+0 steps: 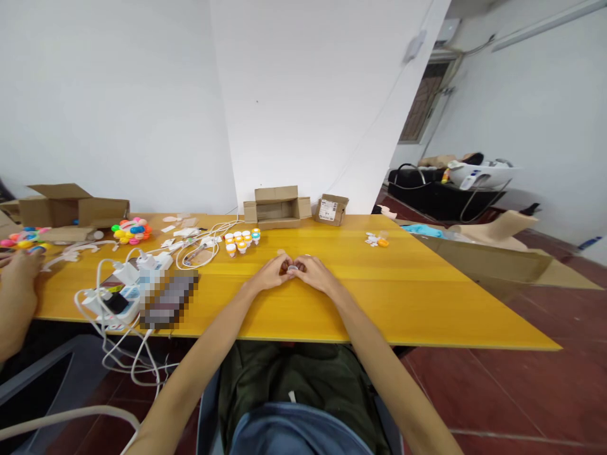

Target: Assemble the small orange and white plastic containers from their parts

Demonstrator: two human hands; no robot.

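- Head view: the left forearm rises from the lower left and the right forearm from the lower right, both slanting inward until the hands meet over the table (379, 297).
- The left hand (274, 273) and right hand (310, 272) are curled, fingertips nearly touching, pinching a small pale piece (293, 268) between them; its exact shape is hard to make out.
- That piece is near the middle of the table, in front of the person's body.
- The yellow table carries small bottles (241, 246) ahead and to the left of the hands, an open box (279, 223) and a smaller box (332, 210) by the wall (303, 95), and orange and white bits (382, 242) to the right.
- On the left are a power strip (135, 291) with tangled cords, a blurred-out dark object (169, 299), colourful balls (133, 232) and another person's hand (21, 272).
- Beyond the table's right edge are a large carton (488, 260), a white basin (497, 175) and a reddish floor (474, 392).
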